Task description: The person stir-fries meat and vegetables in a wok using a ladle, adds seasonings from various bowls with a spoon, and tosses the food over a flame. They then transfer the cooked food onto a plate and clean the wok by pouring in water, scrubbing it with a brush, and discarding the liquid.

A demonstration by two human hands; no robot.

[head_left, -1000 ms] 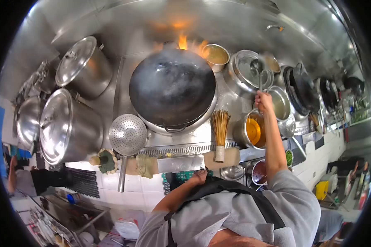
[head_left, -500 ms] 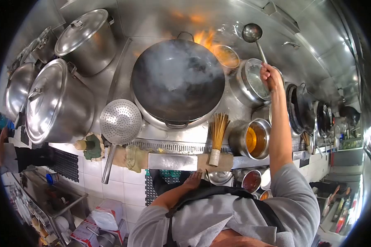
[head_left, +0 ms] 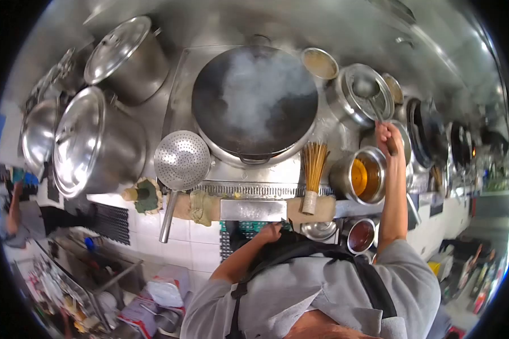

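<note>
My right hand [head_left: 388, 138] is closed around the handle of a metal ladle [head_left: 365, 87]. The ladle's bowl is over a round steel pot [head_left: 348, 104], inside its rim in this view. Close to my waist, my left hand [head_left: 271, 232] has its fingers curled in beside the black apron [head_left: 288, 244]; what they hold, if anything, I cannot tell. Smoke rises from a large dark wok [head_left: 226, 121] on the stove before me. A bamboo brush [head_left: 314, 172] lies at the wok's right front, and a pot of orange-yellow liquid [head_left: 365, 176] stands below my right forearm.
A perforated skimmer [head_left: 182, 161] lies left of the wok, its handle jutting past the stove edge. Large lidded pots [head_left: 99, 144] crowd the left. Folded cloths [head_left: 200, 208] rest along the front edge. Another person [head_left: 31, 217] is at far left. More woks [head_left: 427, 133] line the right.
The ladle has come down from in front of the back wall to the pot at right. The flames behind the wok are gone. My left hand's fingers have curled in.
</note>
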